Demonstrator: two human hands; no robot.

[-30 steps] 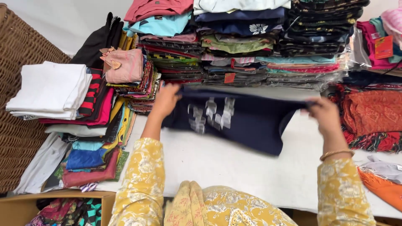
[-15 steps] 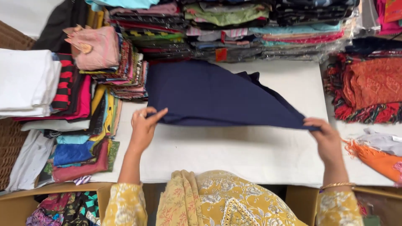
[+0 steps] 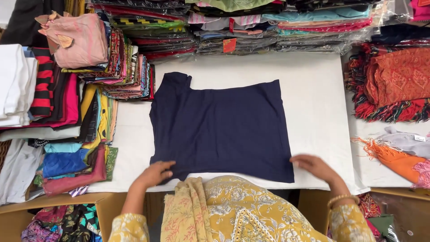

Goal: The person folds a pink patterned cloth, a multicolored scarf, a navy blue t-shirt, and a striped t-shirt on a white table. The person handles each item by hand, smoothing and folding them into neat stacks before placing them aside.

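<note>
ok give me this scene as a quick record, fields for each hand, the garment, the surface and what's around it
left hand: flat on near left corner of the navy garment
right hand: open, at the near right corner
navy garment: spread flat, plain side up
white table: bears the garment
folded fabric stacks: left side and far edge
orange-red shawls: right side
cardboard box: lower left, holds cloth

This looks like a clothing shop or garment stockroom. A white table is hemmed in on 3 sides by stacks of folded clothes in many colours, several packed in clear plastic bags. Fringed shawls lie piled at the right, and cardboard boxes below hold more fabric.
</note>
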